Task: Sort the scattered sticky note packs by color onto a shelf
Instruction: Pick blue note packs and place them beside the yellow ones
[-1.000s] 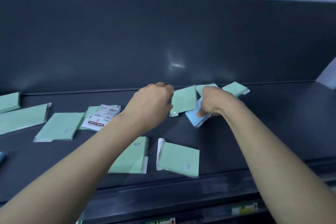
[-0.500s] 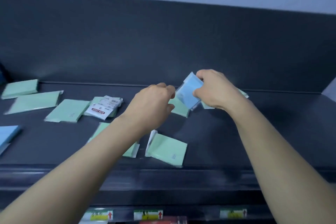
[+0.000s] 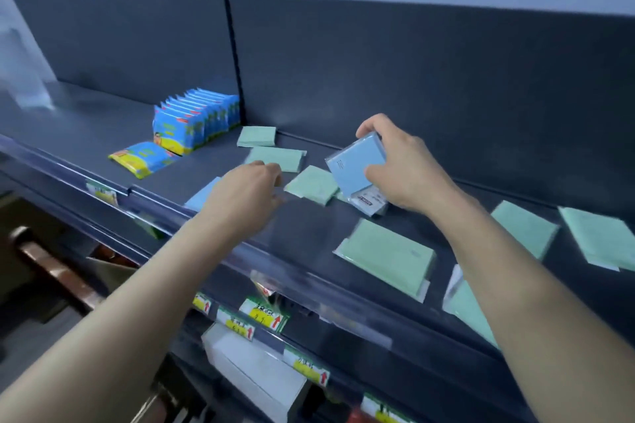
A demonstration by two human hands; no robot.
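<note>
The right hand point(image 3: 400, 170) grips a blue pack point(image 3: 357, 165), tilted above the shelf point(image 3: 309, 227). The left hand point(image 3: 245, 191) hovers loosely curled, empty, beside green packs point(image 3: 312, 184).

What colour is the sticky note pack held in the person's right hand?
Light blue pack, gripped by the right hand; head view.

Note packs point(image 3: 386, 256) scattered on shelf point(image 3: 319, 227), packets point(image 3: 196, 120) at left, price tags point(image 3: 263, 314) below
</note>
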